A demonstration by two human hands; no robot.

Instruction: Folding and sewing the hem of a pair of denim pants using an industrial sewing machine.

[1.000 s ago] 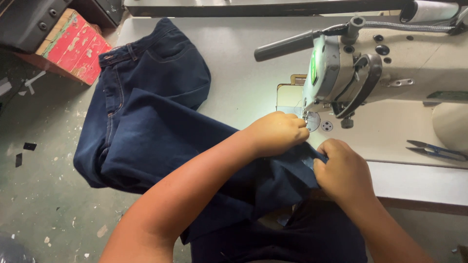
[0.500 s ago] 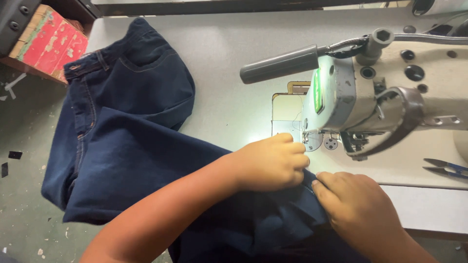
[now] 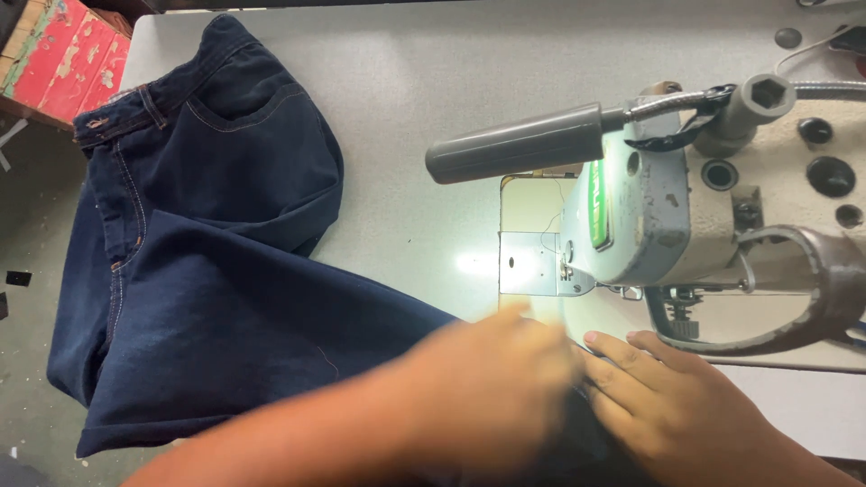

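Grey table (image 3: 433,90) | left hand (image 3: 487,388), right hand (image 3: 672,406) flat on jeans (image 3: 225,298)

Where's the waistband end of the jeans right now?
Head view, upper left: the jeans' waistband lies on the grey table near its left edge, beside the red box, far from both hands at the sewing machine.

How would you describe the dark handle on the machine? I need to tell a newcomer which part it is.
Start at the pale sewing machine on the right of the grey table. From the top of its head a dark grey cylindrical handle sticks out leftward over the table. It is the only long, matte, rod-shaped part; the neighbouring knobs are small, round and black.
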